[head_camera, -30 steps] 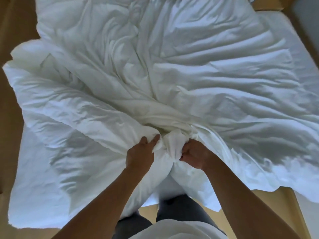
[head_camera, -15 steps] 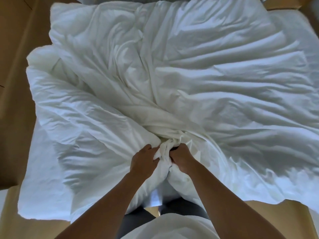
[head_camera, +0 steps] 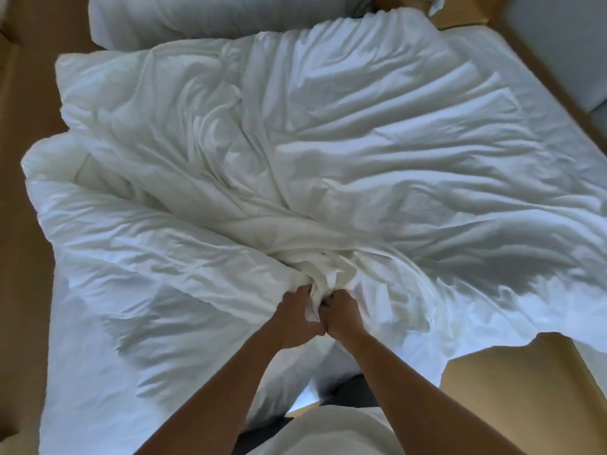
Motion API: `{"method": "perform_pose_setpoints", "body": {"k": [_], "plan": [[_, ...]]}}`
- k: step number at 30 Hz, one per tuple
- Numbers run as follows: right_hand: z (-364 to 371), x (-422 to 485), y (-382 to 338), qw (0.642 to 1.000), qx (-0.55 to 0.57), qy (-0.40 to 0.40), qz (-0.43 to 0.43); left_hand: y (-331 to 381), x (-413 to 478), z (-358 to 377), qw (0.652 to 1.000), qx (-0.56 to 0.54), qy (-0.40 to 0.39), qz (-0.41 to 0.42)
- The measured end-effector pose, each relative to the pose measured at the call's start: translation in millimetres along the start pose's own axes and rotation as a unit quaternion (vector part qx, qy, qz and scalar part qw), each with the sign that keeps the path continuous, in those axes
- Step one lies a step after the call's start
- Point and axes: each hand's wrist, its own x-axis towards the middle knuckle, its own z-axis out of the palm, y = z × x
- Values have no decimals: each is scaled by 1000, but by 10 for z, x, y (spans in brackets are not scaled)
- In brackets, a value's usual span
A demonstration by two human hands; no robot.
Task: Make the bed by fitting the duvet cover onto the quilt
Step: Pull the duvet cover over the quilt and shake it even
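A white duvet cover [head_camera: 377,152] lies crumpled across the bed, with the thicker white quilt [head_camera: 138,257] bulging inside or under it on the left. At the near edge the fabric gathers into a tight bunch [head_camera: 323,280]. My left hand [head_camera: 294,318] grips this bunch from the left. Close against it, knuckle to knuckle, my right hand [head_camera: 341,315] grips the same bunch from the right. Where cover ends and quilt begins inside the bunch is hidden by folds.
A white pillow [head_camera: 213,18] lies at the head of the bed. The white bed sheet [head_camera: 85,372] hangs at the near left. Tan wooden bed frame [head_camera: 512,389] shows at the near right and along the left side. My dark trousers stand against the bed's foot.
My hands have drawn together until they touch, squeezing the bunch of fabric between them. The view has tilted up, so the pillow now shows at the top.
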Motion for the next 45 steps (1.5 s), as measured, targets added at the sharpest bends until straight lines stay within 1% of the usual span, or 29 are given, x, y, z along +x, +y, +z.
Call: {"method": "perform_pose_setpoints", "body": {"k": [1,2,3,4,5,6,8,11,13,15,19,24,26,27,28,30,32,35,37,39,40,42,43,44,45], "plan": [[38,-68,-47,999,-10,38,-13,19,-36,-39,999,15,28,-6],[82,-134,-101,997,-23,76,-22,49,-75,-81,998,-4,64,-9],[130,-197,-141,993,-47,108,-25,80,-117,-114,994,-54,98,-17],[182,-276,-161,988,-73,137,-25,98,-147,-130,988,-82,128,-28],[243,-355,-166,982,-89,166,-26,113,-169,-145,985,-76,153,-20],[310,-433,-165,977,-88,193,-31,99,-189,-151,986,-52,161,-2],[387,-560,-161,974,-59,218,-30,49,-224,-178,987,-35,153,22],[395,-667,-122,974,-24,223,-22,-88,-223,-223,990,-29,132,33],[361,-739,-140,976,-2,217,-31,-150,-257,-236,990,-25,130,51],[299,-781,-170,976,2,212,-53,-214,-319,-238,986,-9,155,67],[97,-785,-151,978,5,198,-64,-464,-440,-286,977,14,199,74],[-30,-820,-146,985,2,136,-107,-620,-545,-262,972,-14,231,35],[-104,-826,-110,988,10,111,-108,-659,-585,-230,971,-36,234,-5],[-147,-824,-81,989,17,102,-105,-705,-607,-215,969,-65,234,-38],[-187,-825,-45,990,30,95,-100,-765,-646,-201,962,-120,233,-76],[-233,-849,15,991,48,84,-95,-900,-747,-171,932,-247,226,-139],[-220,-904,57,990,76,76,-91,-993,-857,-179,903,-327,222,-170],[-147,-995,70,984,136,78,-82,-1085,-1023,-233,857,-431,211,-187],[-97,-1069,31,980,159,86,-85,-1147,-1144,-303,827,-498,194,-173],[-30,-1159,-46,974,177,103,-93,-1244,-1281,-388,811,-544,169,-130],[11,-1199,-87,971,187,114,-95,-1304,-1344,-428,805,-568,143,-100],[97,-1268,-180,967,180,139,-113,-1396,-1448,-503,778,-625,59,-37],[149,-1304,-218,967,155,156,-126,-1420,-1477,-527,762,-647,7,-16],[209,-1348,-249,967,121,173,-142,-1423,-1501,-530,751,-659,-41,-9],[278,-1407,-276,964,86,190,-162,-1409,-1530,-512,751,-656,-74,-17]]}}
